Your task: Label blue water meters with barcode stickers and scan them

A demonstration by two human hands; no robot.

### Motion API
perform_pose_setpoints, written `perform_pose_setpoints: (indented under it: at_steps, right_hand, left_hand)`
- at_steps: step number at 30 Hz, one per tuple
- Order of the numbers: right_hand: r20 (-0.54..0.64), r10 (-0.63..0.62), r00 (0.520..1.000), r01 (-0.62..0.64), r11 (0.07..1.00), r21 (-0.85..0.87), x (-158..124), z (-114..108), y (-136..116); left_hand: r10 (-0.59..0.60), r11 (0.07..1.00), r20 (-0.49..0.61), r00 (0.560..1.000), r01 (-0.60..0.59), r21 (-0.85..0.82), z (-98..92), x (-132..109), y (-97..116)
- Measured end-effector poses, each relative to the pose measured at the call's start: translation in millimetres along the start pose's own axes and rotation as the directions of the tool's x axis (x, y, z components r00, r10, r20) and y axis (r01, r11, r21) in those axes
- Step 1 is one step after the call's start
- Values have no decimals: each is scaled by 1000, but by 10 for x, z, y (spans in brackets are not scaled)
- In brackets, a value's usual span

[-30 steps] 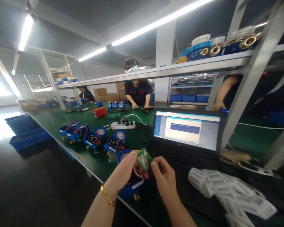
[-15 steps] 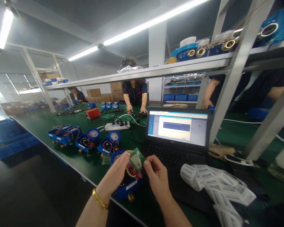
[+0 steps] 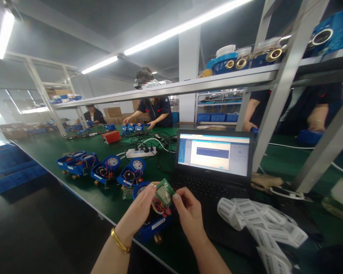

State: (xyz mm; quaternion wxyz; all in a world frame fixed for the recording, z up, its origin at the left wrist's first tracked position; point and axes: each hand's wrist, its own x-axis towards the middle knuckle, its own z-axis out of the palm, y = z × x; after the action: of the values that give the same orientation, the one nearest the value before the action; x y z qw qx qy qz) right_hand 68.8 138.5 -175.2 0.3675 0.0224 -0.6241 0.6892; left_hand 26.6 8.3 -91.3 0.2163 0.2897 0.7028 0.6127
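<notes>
A green circuit board (image 3: 164, 193) with a small grey display is held tilted between my two hands. My left hand (image 3: 142, 205) grips its left edge, a gold bangle at the wrist. Thumb and fingers of my right hand (image 3: 188, 209) pinch the board's right edge. Coloured wires run below the board toward an open blue water meter (image 3: 156, 228) with a brass fitting, partly hidden under my hands. To the left, several more open blue meters (image 3: 105, 170) with wires stand in a row. A second circuit board (image 3: 128, 193) lies beside the nearest meter.
An open laptop (image 3: 214, 154) stands to the right, with a strip of barcode labels (image 3: 260, 217) beside it. Behind are a white power strip (image 3: 141, 152), a red box (image 3: 111, 137) and tangled cables. A metal shelf (image 3: 171, 88) crosses overhead. Several co-workers are around the bench.
My hands and the circuit board stay almost still. The co-worker across the bench has shifted left, hands now by the small blue meters. At right, another person's hand has come into view.
</notes>
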Motion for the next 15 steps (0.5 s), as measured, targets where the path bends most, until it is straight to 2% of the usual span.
perform_pose_setpoints:
  at_steps: [15]
  right_hand:
    - [-32, -52, 998, 53, 998, 46, 17, 42, -143]
  left_hand:
    - [-23, 999, -11, 1000, 23, -45, -22, -10, -78]
